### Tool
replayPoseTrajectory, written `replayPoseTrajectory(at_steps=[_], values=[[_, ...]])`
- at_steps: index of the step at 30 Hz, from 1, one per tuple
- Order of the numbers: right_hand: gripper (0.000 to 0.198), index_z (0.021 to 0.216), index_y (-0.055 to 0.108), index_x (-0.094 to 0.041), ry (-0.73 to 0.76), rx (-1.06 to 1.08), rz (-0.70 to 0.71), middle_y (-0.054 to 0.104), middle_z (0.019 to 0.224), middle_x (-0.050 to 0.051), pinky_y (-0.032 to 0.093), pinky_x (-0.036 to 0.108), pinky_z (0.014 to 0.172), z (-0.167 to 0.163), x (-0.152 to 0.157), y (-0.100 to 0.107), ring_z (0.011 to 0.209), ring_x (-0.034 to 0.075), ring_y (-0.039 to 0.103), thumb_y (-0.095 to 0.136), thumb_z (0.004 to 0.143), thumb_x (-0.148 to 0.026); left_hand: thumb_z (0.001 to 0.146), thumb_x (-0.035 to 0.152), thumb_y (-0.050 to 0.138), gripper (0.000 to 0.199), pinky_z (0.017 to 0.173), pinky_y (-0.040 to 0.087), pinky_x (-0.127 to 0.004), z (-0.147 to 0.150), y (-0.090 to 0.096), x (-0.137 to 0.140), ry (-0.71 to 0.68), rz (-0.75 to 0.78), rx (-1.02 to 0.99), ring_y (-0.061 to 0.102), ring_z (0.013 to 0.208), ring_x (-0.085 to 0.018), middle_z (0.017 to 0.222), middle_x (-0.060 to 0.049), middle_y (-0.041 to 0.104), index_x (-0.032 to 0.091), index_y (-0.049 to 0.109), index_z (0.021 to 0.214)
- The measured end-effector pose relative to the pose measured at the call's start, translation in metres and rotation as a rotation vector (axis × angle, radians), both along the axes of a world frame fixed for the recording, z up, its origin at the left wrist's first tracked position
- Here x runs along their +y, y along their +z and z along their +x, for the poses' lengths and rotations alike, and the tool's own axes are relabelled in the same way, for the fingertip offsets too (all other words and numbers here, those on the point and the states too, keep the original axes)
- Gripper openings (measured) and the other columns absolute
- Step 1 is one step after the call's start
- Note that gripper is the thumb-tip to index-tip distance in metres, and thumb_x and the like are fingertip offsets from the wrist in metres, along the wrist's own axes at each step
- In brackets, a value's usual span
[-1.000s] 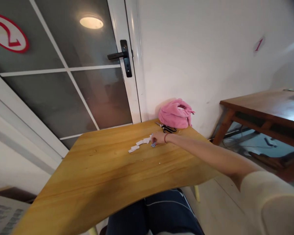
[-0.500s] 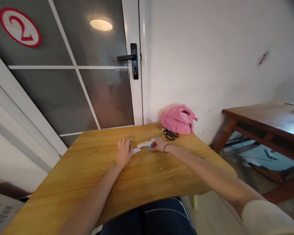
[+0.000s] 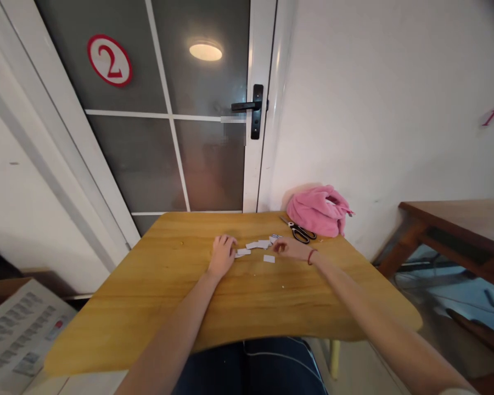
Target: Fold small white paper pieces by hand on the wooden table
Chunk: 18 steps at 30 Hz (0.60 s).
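My left hand [image 3: 222,257] rests on the wooden table with its fingers spread and slightly bent. Its fingertips are beside a pair of overlapping white paper slips [image 3: 243,252]; whether they touch is hard to see. My right hand [image 3: 293,249], with a red band at the wrist, hovers low over the tabletop, fingers loosely curled and apart, nothing visible in them. Just left of it lies a single white slip [image 3: 269,258], blank side up. More white slips [image 3: 258,244] form a short row between the hands. Behind the right fingers sits a blue-and-white printed slip [image 3: 276,236], partly covered.
Black-handled scissors [image 3: 299,231] lie beyond my right hand, next to a pink plush bag [image 3: 319,211] at the table's back edge. A door [image 3: 214,164] and wall stand behind the table [image 3: 168,307]. Another table [image 3: 456,211] is at right, a printed box [image 3: 24,329] at left.
The blue-and-white slip in my right fingers now lies on the table with its white side up. My right hand has drawn back from it. The camera view has swung left.
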State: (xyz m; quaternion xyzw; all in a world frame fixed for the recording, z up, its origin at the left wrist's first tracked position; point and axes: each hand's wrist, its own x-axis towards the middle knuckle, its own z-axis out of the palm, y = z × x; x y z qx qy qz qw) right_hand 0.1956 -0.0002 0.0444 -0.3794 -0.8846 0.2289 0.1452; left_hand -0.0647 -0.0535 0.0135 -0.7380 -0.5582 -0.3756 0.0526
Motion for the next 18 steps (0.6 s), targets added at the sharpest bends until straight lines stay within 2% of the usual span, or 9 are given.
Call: replayPoseTrajectory(at_steps=[2,4,5,8,13,16,18], values=[[0.022,0.085,0.06,-0.019,-0.247,0.038,0.087,0.061,0.085,0.002,0.041,0.023,0.07,0.008,0.015,0.003,0.077,0.012,0.055,0.043,0.072,-0.016,0.067,0.003,0.04,0.024,0.079,0.034,-0.034,-0.001,-0.001,0.0,-0.007,0.003,-0.007,0.04,0.085,-0.019,0.086,-0.003,0.048,0.021,0.051,0.08],[0.024,0.089,0.06,-0.015,-0.374,0.008,0.131,0.06,0.09,0.007,0.041,0.027,0.072,0.011,0.032,0.002,0.082,0.016,0.054,0.044,0.072,-0.019,0.068,0.003,0.041,0.024,0.079,0.034,-0.033,-0.001,-0.001,0.0,-0.013,0.008,-0.013,0.04,0.085,-0.018,0.085,-0.003,0.048,0.021,0.051,0.08],[0.024,0.089,0.061,-0.015,-0.452,-0.085,0.14,0.06,0.09,0.008,0.04,0.028,0.074,0.011,0.04,0.001,0.083,0.017,0.054,0.048,0.071,-0.023,0.068,0.003,0.041,0.024,0.079,0.034,-0.033,-0.001,0.0,-0.001,-0.016,0.01,-0.015,0.04,0.085,-0.018,0.084,-0.003,0.048,0.021,0.051,0.08],[0.025,0.077,0.065,-0.015,-0.476,-0.19,0.083,0.061,0.087,0.011,0.039,0.033,0.074,0.004,0.059,-0.004,0.085,0.024,0.053,0.063,0.059,-0.031,0.068,0.002,0.041,0.023,0.078,0.034,-0.032,-0.001,0.0,-0.002,-0.028,0.008,-0.012,0.04,0.085,-0.017,0.083,-0.003,0.049,0.021,0.051,0.08],[0.014,0.063,0.066,-0.02,-0.338,-0.196,-0.075,0.065,0.069,0.004,0.041,0.024,0.059,-0.004,0.074,-0.006,0.063,0.016,0.056,0.068,0.05,-0.024,0.069,0.002,0.04,0.024,0.078,0.035,-0.032,0.0,0.0,-0.003,-0.042,-0.01,0.0,0.042,0.084,-0.017,0.084,-0.003,0.049,0.02,0.051,0.081],[0.01,0.058,0.067,-0.019,-0.313,-0.165,-0.088,0.065,0.064,0.004,0.039,0.023,0.053,0.002,0.074,-0.007,0.056,0.014,0.055,0.065,0.055,-0.029,0.069,0.002,0.04,0.024,0.078,0.035,-0.033,0.0,0.001,-0.003,-0.042,-0.017,-0.004,0.042,0.085,-0.017,0.083,-0.003,0.049,0.02,0.051,0.081],[0.015,0.059,0.067,-0.018,-0.353,-0.127,-0.027,0.064,0.061,0.004,0.039,0.023,0.052,0.008,0.072,-0.009,0.054,0.014,0.054,0.061,0.061,-0.031,0.07,0.003,0.04,0.024,0.078,0.035,-0.032,-0.001,0.001,-0.003,-0.054,-0.02,-0.005,0.042,0.085,-0.017,0.082,-0.003,0.049,0.02,0.051,0.081]])
